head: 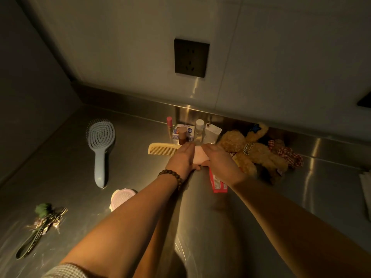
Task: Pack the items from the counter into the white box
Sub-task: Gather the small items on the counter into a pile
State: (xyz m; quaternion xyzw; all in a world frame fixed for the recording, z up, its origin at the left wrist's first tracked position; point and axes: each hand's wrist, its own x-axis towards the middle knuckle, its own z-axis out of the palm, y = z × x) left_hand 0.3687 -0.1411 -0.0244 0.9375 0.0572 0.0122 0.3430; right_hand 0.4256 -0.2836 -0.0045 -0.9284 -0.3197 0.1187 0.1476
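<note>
Both hands meet at the back middle of a steel counter (140,167). My left hand (183,158), with a bead bracelet on the wrist, and my right hand (219,159) press on either side of a pale pink oblong item (199,155). A red tube (217,182) lies under my right wrist. A yellow comb (162,150) lies left of my left hand. Behind the hands stand small bottles (199,129), a pink-capped stick (169,127), a brown-capped bottle (182,135) and a small printed box (185,130). I see no white box that I can name for sure.
A grey hairbrush (100,149) lies at the left, a pink round brush (121,198) near my left forearm, a key strap with a green pompom (40,225) at the front left. Plush toys (255,153) lie heaped to the right. A black socket (191,58) is on the wall.
</note>
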